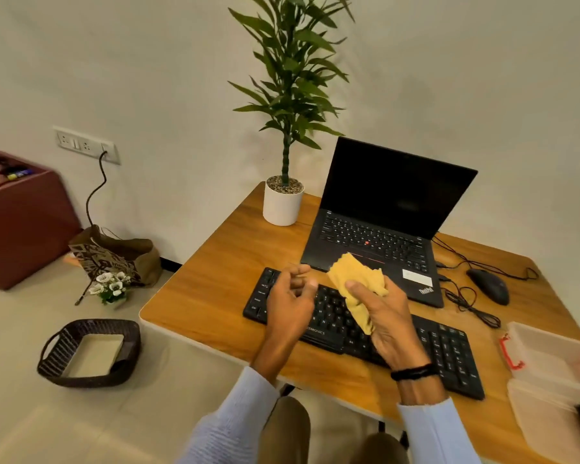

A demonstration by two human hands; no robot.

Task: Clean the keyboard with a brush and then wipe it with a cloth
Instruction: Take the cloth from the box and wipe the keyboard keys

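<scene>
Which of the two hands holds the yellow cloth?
The right hand, the one with the black wristband, grips the yellow cloth; the left hand holds no cloth.

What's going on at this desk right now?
A person at a desk is working on a black keyboard. The right hand grips a yellow cloth over the keys. The left hand hovers above the keyboard's left end, fingers loosely curled and apparently empty. No brush is in view. An open laptop sits behind the keyboard, screen dark.
</scene>
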